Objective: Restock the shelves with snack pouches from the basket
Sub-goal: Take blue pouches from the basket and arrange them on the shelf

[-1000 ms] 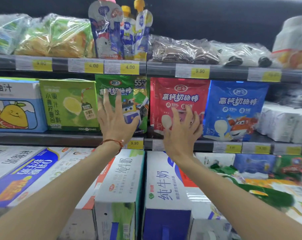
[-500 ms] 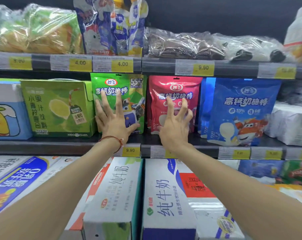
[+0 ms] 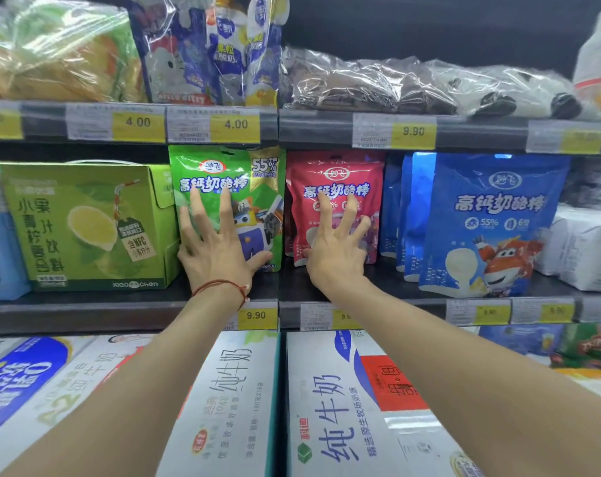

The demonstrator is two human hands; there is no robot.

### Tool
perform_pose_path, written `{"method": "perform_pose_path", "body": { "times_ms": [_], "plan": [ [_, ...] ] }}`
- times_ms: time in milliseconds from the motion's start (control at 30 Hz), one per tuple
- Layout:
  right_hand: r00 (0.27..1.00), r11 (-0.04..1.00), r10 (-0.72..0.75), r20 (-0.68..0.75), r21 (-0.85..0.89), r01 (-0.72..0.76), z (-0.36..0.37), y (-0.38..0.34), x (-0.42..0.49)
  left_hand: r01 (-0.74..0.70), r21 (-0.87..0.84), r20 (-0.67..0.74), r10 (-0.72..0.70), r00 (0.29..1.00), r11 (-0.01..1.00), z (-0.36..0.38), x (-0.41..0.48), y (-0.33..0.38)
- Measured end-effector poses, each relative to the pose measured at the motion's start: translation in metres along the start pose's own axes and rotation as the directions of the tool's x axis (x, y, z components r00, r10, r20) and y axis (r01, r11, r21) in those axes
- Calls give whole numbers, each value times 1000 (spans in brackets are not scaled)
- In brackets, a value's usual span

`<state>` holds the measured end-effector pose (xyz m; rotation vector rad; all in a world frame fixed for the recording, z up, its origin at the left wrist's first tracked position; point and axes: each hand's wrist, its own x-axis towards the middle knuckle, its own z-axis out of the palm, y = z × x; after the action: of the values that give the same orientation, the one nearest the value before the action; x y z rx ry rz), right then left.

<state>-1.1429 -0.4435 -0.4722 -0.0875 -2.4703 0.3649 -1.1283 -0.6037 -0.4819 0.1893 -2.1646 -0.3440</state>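
On the middle shelf (image 3: 120, 304) stand three kinds of snack pouch. A green pouch (image 3: 257, 187) is upright left of centre, and my left hand (image 3: 213, 246), with a red string at the wrist, lies flat against its front with fingers spread. A red pouch (image 3: 336, 180) stands right of it, set a little further back. My right hand (image 3: 336, 249) touches its front with spread, slightly bent fingertips. Blue pouches (image 3: 491, 218) stand in a row further right. The basket is out of view.
A green lemon-drink carton (image 3: 82, 225) stands left of the green pouch. White packs (image 3: 584, 249) sit at the right end. Bagged goods and spouted drink pouches (image 3: 223, 53) fill the top shelf. Milk cartons (image 3: 326, 407) lie below my forearms.
Both hands have pushed deeper into the shelf. The red pouch has slid back and stands more upright, and the green pouch has straightened. The camera has moved closer.
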Motion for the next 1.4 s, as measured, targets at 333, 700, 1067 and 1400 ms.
{"method": "perform_pose_path", "body": {
  "times_ms": [333,700,1067,1400],
  "plan": [
    [989,971,-140,45,204,128,-25,28,-30,-16,-21,-48,15,999,1000,-10,-15,9],
    [913,902,-156,-376,323,287,-75,120,-69,-220,-211,-72,210,975,952,-22,-52,104],
    [969,965,23,-246,257,43,-91,192,-58,-134,-204,42,146,988,970,1,-63,164],
    [996,942,-23,-86,331,50,-82,195,-40,-27,-173,39,34,999,985,20,-52,170]
  ]
}}
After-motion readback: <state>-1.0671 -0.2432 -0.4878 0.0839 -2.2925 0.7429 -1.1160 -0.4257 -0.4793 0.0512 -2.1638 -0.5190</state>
